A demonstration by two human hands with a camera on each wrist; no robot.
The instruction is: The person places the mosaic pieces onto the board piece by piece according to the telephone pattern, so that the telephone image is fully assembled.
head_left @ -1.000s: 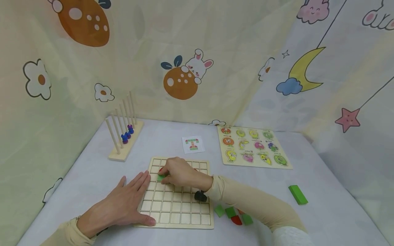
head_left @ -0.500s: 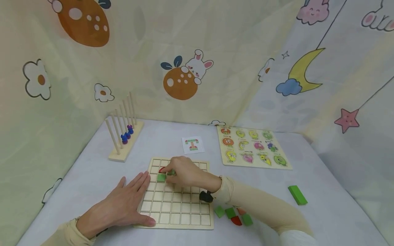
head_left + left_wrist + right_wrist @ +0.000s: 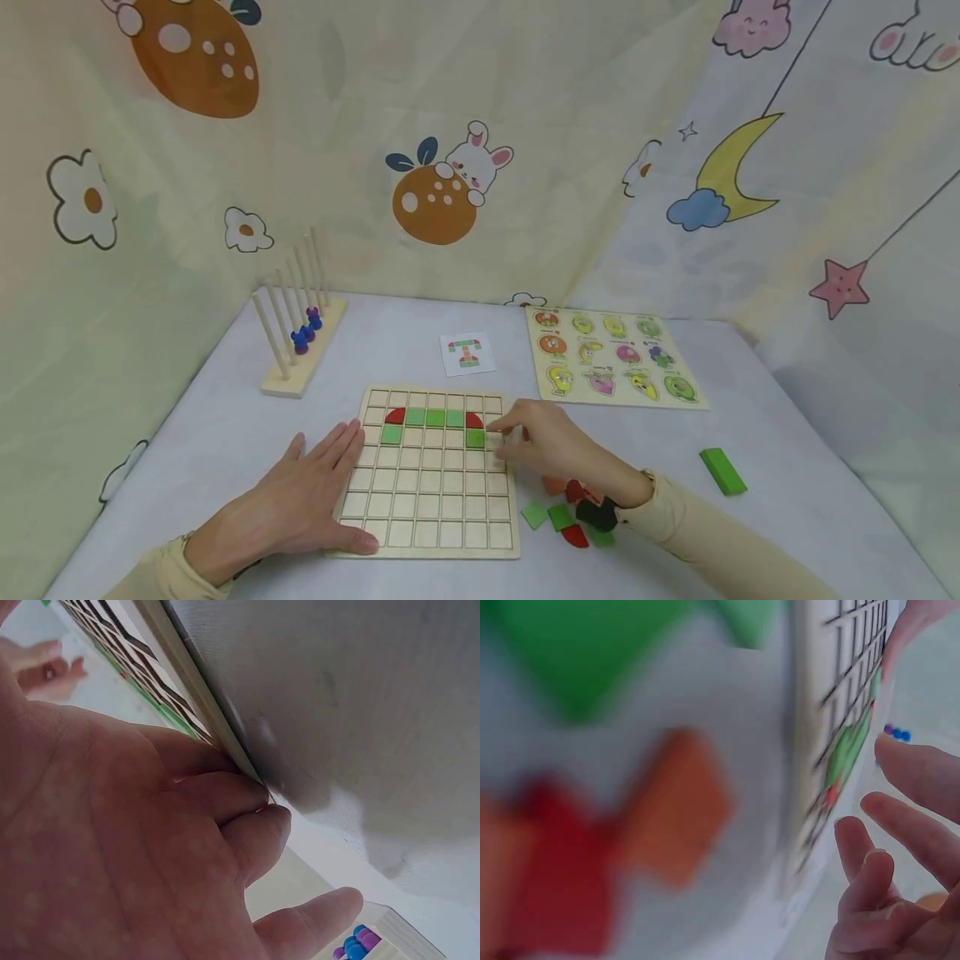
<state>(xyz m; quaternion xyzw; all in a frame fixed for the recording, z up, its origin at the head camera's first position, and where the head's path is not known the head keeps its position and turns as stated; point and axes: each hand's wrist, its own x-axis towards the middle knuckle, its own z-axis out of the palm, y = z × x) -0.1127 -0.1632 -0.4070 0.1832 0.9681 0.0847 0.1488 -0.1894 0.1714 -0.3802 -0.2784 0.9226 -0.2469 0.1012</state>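
Note:
A wooden grid board [image 3: 427, 507] lies before me. Near its top, a row of green squares [image 3: 435, 418] runs between a left red quarter-circle [image 3: 395, 416] and a right red quarter-circle [image 3: 474, 420]. Below the row's ends sit a light green square [image 3: 392, 434] and a darker green square [image 3: 475, 438]. My left hand [image 3: 300, 508] rests on the board's left edge, fingers extended. Over the right edge hovers my right hand [image 3: 551, 442], holding nothing; the right wrist view shows its fingers [image 3: 915, 832] apart and loosely bent.
Loose green, red and orange pieces [image 3: 559, 517] lie right of the board, partly behind my right wrist. Behind it are a pattern card [image 3: 468, 354], a fruit puzzle board [image 3: 617, 358] and a peg stand with beads [image 3: 303, 346]. A green block [image 3: 723, 472] lies far right.
My right hand has moved right from the upper left of the grid to its right edge, uncovering the row of pieces. The left hand has stayed in place.

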